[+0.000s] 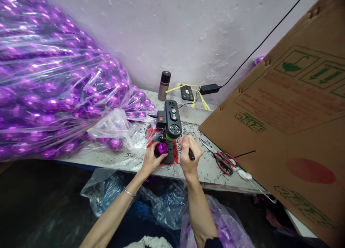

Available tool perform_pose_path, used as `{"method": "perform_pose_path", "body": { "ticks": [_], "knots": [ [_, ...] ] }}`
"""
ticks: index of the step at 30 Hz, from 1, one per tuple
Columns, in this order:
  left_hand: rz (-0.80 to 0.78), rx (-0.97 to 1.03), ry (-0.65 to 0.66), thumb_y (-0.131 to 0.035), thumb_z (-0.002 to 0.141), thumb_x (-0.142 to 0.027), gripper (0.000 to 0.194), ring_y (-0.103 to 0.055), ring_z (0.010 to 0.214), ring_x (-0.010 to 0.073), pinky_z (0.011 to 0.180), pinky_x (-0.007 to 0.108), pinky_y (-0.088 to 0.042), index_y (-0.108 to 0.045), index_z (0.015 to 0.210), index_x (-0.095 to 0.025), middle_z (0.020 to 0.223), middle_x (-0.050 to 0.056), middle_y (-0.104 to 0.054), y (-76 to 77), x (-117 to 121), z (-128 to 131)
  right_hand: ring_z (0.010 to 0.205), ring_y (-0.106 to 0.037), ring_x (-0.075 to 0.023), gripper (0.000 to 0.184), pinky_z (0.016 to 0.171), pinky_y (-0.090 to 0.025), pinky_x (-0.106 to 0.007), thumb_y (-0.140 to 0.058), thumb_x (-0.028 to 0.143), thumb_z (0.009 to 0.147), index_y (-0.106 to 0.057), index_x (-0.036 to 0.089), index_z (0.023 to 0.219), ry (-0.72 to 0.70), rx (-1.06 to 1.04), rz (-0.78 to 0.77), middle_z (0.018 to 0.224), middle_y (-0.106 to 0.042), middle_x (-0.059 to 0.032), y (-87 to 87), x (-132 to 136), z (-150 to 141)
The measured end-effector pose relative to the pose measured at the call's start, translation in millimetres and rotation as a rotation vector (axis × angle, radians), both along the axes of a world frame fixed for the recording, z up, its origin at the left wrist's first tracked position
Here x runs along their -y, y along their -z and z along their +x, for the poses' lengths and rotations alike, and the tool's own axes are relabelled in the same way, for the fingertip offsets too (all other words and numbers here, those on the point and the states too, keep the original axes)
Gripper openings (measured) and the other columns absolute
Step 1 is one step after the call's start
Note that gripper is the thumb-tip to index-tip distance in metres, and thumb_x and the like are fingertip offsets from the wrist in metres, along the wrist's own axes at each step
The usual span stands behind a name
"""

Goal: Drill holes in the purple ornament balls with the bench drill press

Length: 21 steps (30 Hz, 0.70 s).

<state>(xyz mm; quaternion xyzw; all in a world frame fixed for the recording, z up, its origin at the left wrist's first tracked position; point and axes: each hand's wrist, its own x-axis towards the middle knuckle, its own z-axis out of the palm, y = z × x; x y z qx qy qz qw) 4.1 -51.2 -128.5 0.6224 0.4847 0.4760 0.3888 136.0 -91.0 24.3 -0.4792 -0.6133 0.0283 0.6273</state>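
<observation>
My left hand (153, 158) has its fingers and thumb around a shiny purple ball (162, 148), like a Christmas bauble. The ball sits on the dark base plate (169, 158) of a small black bench machine (173, 118) with round vents, buttons and a red switch. Just right of the machine, my right hand (190, 153) is closed in a fist around a black handle (191, 154). Only the rounded end of that handle shows, so I cannot tell what it joins. Something red (175, 153) lies under the base plate.
A huge clear bag (61, 86) of purple balls fills the left. A spray can (164, 85) and black power adapter (210, 88) stand near the wall. Red-handled scissors (225, 161) lie by the large cardboard box (283, 126). Small black bits litter the table (205, 174).
</observation>
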Motion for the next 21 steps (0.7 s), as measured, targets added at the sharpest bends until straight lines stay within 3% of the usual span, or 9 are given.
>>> {"method": "perform_pose_path", "body": {
  "ticks": [8,13,21],
  "knots": [
    [0.11,-0.129,0.07,-0.078,0.085,-0.044,0.059,-0.068,0.12,0.0299,0.103,0.046,-0.055,-0.054,0.134,-0.022,0.13,0.012,-0.068,5.0,-7,0,0.064,-0.05,-0.0113,0.037,0.061,-0.04,-0.028,-0.04,0.019,0.104,-0.04,0.023,0.068,0.0,0.024,0.025,0.065,-0.048,0.0025,2.0,1,-1],
    [0.247,-0.232,0.181,-0.077,0.087,-0.045,0.059,-0.069,0.119,0.0301,0.104,0.047,-0.055,-0.054,0.137,-0.023,0.129,0.012,-0.069,2.9,-10,-8,0.065,-0.051,-0.0107,0.036,0.062,-0.041,-0.027,-0.041,0.015,0.103,-0.041,0.023,0.069,-0.008,0.015,0.026,0.067,-0.048,0.0026,4.7,1,-1],
    [0.251,-0.27,0.132,-0.075,0.089,-0.044,0.06,-0.066,0.126,0.0309,0.112,0.052,-0.05,-0.054,0.141,-0.022,0.134,0.013,-0.069,7.4,-15,-1,0.067,-0.054,-0.012,0.033,0.063,-0.043,-0.028,-0.042,0.014,0.102,-0.045,0.022,0.069,-0.028,0.023,0.035,0.07,-0.052,0.0013,12.7,3,3]
  ]
}}
